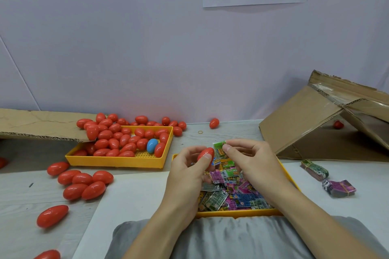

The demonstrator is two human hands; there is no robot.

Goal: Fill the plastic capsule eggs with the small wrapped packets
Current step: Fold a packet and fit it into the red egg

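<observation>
My left hand grips a red capsule egg between thumb and fingers, above the near yellow tray. Just to its right, my right hand pinches a green wrapped packet by its top edge, touching the egg's side. The tray beneath both hands holds several loose packets in pink, green and purple. A second yellow tray at the left is heaped with several red eggs and one blue egg.
Loose red eggs lie scattered on the table at left and along the wall. Cardboard flaps sit at far left and a tipped cardboard box at right. Two banded packet bundles lie right of the near tray.
</observation>
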